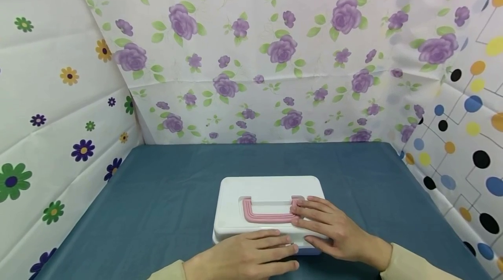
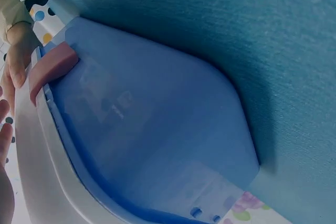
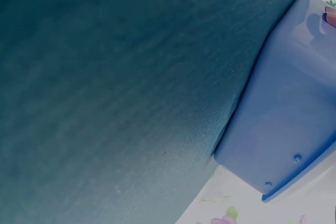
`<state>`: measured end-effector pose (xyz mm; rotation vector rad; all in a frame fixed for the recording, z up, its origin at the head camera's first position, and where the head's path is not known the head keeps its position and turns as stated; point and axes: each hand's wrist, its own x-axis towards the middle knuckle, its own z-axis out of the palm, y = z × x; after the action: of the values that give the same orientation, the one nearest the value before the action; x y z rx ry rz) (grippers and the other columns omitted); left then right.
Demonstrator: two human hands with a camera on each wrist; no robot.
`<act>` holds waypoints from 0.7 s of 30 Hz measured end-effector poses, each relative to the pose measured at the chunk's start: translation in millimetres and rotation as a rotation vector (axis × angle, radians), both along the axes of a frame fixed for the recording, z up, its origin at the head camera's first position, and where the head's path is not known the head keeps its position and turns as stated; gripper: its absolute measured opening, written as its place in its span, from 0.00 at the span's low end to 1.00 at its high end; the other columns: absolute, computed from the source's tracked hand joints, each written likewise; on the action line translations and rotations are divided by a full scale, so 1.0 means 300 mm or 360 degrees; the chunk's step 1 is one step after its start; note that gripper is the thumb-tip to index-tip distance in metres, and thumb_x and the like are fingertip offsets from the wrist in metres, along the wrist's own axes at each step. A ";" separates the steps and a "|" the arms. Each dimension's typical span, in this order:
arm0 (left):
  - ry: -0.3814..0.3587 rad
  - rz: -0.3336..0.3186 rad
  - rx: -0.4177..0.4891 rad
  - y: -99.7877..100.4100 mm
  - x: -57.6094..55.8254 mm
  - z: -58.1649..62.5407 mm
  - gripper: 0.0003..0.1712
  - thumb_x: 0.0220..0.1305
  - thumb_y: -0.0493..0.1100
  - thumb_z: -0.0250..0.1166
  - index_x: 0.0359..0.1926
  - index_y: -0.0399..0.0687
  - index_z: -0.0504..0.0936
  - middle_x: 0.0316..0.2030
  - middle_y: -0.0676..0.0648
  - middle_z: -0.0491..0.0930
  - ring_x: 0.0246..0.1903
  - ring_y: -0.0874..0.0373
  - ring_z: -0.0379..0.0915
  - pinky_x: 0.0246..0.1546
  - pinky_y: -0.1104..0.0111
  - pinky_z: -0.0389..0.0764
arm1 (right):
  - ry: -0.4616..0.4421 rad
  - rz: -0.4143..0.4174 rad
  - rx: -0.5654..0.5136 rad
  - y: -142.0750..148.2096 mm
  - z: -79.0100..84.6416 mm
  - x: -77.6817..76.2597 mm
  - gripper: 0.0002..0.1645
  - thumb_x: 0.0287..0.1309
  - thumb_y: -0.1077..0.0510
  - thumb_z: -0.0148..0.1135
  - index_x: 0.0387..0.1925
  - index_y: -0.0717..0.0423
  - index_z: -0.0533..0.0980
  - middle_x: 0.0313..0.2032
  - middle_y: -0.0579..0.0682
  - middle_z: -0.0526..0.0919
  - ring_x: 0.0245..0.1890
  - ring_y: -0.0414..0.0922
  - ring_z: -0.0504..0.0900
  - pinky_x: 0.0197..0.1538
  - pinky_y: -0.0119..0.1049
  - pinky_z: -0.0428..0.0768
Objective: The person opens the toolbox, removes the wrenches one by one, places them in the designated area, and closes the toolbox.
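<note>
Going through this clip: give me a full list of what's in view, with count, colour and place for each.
Box: 1, white lid and blue base, on the cloth
Handle: 1, pink, on the lid
Latch: 1 seen, pink, across the seam of lid and base
Cloth: 1, blue-green, under the box
Rose sheet: 1, white with purple and green, at the back
Daisy sheet: 1, white with multicoloured flowers, left
Dotted sheet: 1, white with multicoloured dots, right
Sleeves: 2, cream, one on each arm
Left hand: 1, bare, at the box's near side
Right hand: 1, bare, over the handle's right end
</note>
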<state>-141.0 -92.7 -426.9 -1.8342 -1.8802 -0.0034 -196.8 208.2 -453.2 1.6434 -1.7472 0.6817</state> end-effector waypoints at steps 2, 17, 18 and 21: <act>0.0017 0.0007 -0.0037 0.000 -0.001 -0.003 0.28 0.83 0.53 0.52 0.76 0.48 0.70 0.72 0.49 0.71 0.75 0.58 0.62 0.78 0.67 0.53 | -0.0001 -0.0004 0.0003 0.001 0.000 -0.002 0.25 0.77 0.53 0.59 0.61 0.71 0.78 0.66 0.67 0.76 0.69 0.60 0.73 0.78 0.49 0.60; 0.0104 0.0021 -0.0169 -0.006 -0.007 -0.068 0.30 0.84 0.55 0.47 0.77 0.48 0.68 0.75 0.48 0.66 0.78 0.55 0.54 0.79 0.65 0.50 | -0.0013 -0.0019 0.0010 0.005 -0.004 0.002 0.25 0.76 0.53 0.60 0.61 0.70 0.79 0.66 0.66 0.77 0.69 0.60 0.73 0.79 0.48 0.58; 0.0132 0.0029 -0.0175 -0.006 -0.008 -0.072 0.30 0.84 0.55 0.47 0.77 0.48 0.68 0.75 0.48 0.67 0.78 0.55 0.54 0.79 0.65 0.50 | -0.0015 -0.0022 0.0011 0.006 -0.003 0.003 0.25 0.76 0.53 0.60 0.61 0.70 0.79 0.66 0.66 0.77 0.69 0.60 0.73 0.79 0.47 0.58; 0.0213 0.0050 -0.0205 -0.007 -0.011 -0.077 0.30 0.84 0.56 0.46 0.77 0.49 0.68 0.75 0.48 0.68 0.78 0.55 0.54 0.79 0.64 0.51 | -0.0017 -0.0027 0.0013 0.007 -0.002 0.002 0.25 0.76 0.53 0.60 0.61 0.70 0.79 0.66 0.66 0.77 0.69 0.60 0.73 0.79 0.47 0.58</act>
<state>-144.3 -94.9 -449.9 -1.8399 -1.8528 0.2506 -196.3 210.1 -453.9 1.6316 -1.7718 0.6777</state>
